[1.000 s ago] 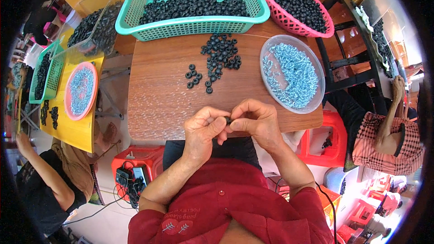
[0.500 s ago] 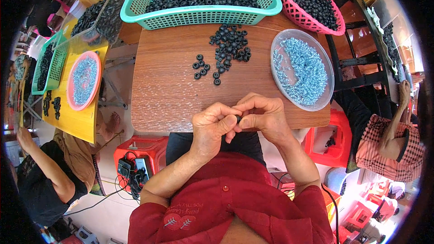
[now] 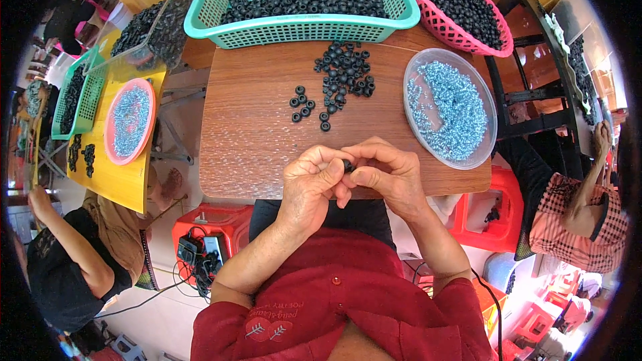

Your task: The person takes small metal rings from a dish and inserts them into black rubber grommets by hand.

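Observation:
Just past the table's near edge, my two hands meet over my lap. Thumb and fingers of my left hand [image 3: 309,186] pinch a small round black piece [image 3: 348,166]. My right hand [image 3: 388,175] is closed beside it, thumb against forefinger, fingertips at the black piece; anything inside that pinch is hidden. Beyond my hands lies a loose pile of black ring-shaped pieces [image 3: 342,73], and a smaller cluster of them [image 3: 302,103] sits to its left. A clear round tub [image 3: 493,135] of small shiny blue parts [image 3: 455,110] stands to the right.
A green basket [image 3: 301,30] and a pink basket [image 3: 461,35], both full of black pieces, stand at the table's far side. Left is a yellow table [image 3: 127,184] with a pink dish [image 3: 142,144] of blue parts. People sit on either side. Red stools [image 3: 498,210] flank me.
The black piece has shifted slightly up and left in my fingers, showing more of its face. The loose piles look the same; the whole view has moved a little.

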Demonstrator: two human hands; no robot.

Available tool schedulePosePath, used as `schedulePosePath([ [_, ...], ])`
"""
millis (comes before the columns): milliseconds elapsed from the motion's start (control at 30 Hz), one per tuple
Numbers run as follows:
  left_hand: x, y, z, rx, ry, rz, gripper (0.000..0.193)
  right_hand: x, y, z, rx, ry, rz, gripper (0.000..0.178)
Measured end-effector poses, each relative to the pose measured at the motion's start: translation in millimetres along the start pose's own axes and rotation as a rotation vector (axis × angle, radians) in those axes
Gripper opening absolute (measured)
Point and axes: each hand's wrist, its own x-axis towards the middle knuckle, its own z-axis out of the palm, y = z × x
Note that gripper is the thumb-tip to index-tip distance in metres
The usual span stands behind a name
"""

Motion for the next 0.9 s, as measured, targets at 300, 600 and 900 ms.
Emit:
schedulePosePath([
  [300,1,-4,-3,-0.028,0.048,0.034,0.018,-6,7,9,-0.425,0.198,-0.25,0.022],
  [600,-3,-7,-3,0.037,0.044,0.109,0.02,-4,3,19,-0.66,0.226,-0.504,0.017],
  [900,-1,-3,-4,0.019,0.086,0.128,0.019,-9,4,16,-0.438,0.236,-0.356,0.013],
])
